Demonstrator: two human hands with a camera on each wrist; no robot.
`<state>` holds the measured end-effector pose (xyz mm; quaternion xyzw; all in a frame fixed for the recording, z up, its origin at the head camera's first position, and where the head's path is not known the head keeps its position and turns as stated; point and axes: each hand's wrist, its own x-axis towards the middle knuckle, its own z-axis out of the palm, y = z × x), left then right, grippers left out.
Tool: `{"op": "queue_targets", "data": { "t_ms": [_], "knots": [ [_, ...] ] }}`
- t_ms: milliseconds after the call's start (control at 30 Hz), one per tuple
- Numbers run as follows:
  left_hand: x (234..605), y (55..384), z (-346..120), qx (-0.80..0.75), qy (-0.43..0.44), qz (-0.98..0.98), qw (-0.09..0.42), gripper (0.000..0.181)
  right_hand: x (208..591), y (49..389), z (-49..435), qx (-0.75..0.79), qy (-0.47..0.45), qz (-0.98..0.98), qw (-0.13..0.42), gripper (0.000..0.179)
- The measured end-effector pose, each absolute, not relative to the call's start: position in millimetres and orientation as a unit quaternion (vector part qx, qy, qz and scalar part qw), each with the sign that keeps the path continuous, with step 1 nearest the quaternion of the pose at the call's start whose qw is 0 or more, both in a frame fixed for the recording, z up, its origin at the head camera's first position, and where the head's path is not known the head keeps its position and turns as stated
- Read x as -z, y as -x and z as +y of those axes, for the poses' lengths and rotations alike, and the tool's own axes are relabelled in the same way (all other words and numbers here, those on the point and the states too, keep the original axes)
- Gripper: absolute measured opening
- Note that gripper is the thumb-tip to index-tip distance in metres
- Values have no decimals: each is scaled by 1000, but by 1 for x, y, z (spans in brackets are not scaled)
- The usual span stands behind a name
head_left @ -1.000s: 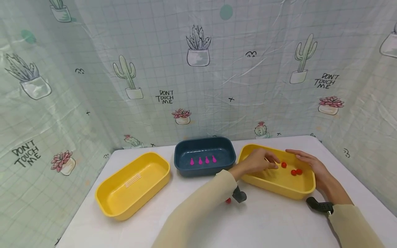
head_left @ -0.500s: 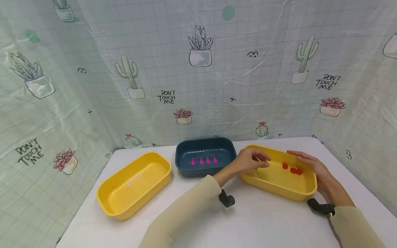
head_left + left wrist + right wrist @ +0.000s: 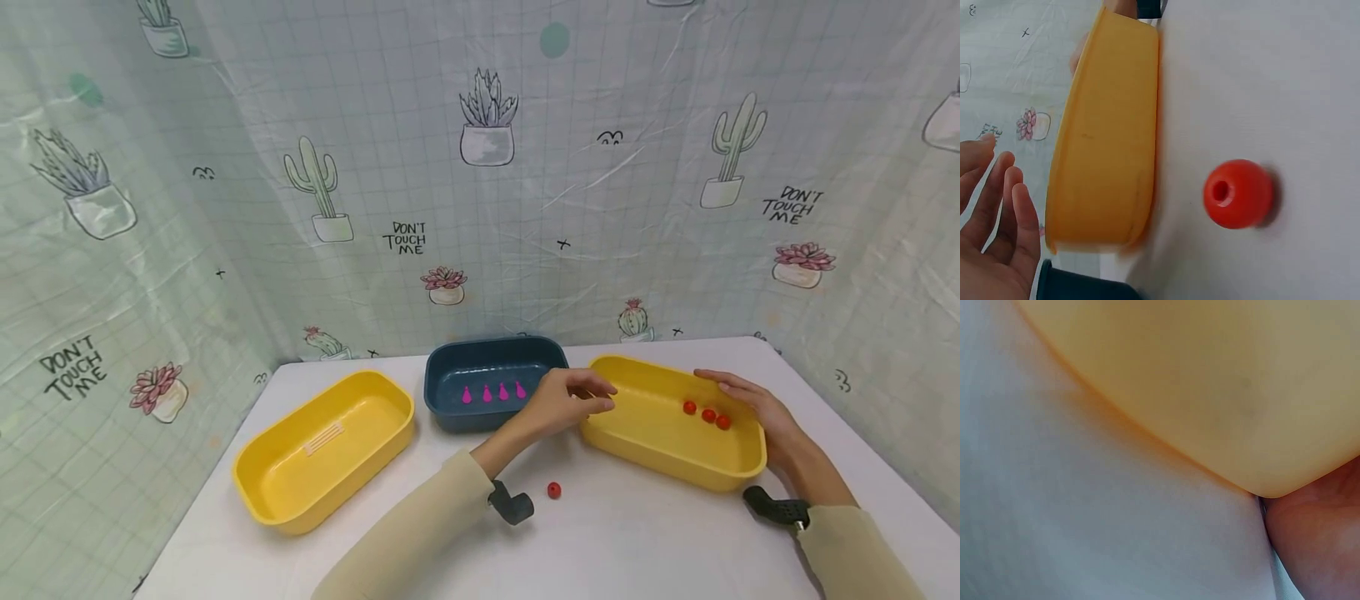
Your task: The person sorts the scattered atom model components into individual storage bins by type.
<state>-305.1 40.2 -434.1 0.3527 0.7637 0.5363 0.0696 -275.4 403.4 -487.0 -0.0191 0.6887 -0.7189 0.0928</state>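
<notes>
My left hand [image 3: 566, 402] hovers by the near left end of the right yellow tray [image 3: 667, 457], fingers loosely bent and nothing in them. In the left wrist view, that hand's fingers [image 3: 1025, 219] are spread apart. Three red beads [image 3: 708, 415] lie in a slanting row inside the tray, toward its right end. On the white table, in front of the tray, sits another red bead [image 3: 554, 490]; its hole shows in the left wrist view. My right hand [image 3: 761, 414] rests against the tray's right end, fingers stretched along the rim and its thumb hidden in the head view.
A dark blue tray [image 3: 465, 423] with several pink pear-shaped pieces [image 3: 503, 391] stands at the back middle. To the left, a second yellow tray [image 3: 363, 462] holds several thin pale sticks [image 3: 324, 437]. A patterned curtain [image 3: 540, 283] rises behind the white table [image 3: 622, 542].
My left hand has drawn back leftward from over the right yellow tray, uncovering the bead on the table. The beads inside have rolled slightly into a row. My right hand stays put.
</notes>
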Motion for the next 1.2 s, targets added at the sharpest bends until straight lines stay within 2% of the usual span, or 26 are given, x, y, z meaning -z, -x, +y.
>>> {"op": "queue_targets", "data": {
  "t_ms": [367,667,867,1200],
  "knots": [
    [447,289,5,-565,-329,751,87,22,487,275,403,728,15,678,95,49],
    [454,280,-22,-580,-315,748,71,25,488,276,404,734,18,672,93,46],
    [461,277,-35,-576,-302,757,58,21,488,277,404,733,16,673,97,47],
    [475,270,-50,-557,-312,766,74,23,486,276,404,732,14,674,99,47]
  ]
}}
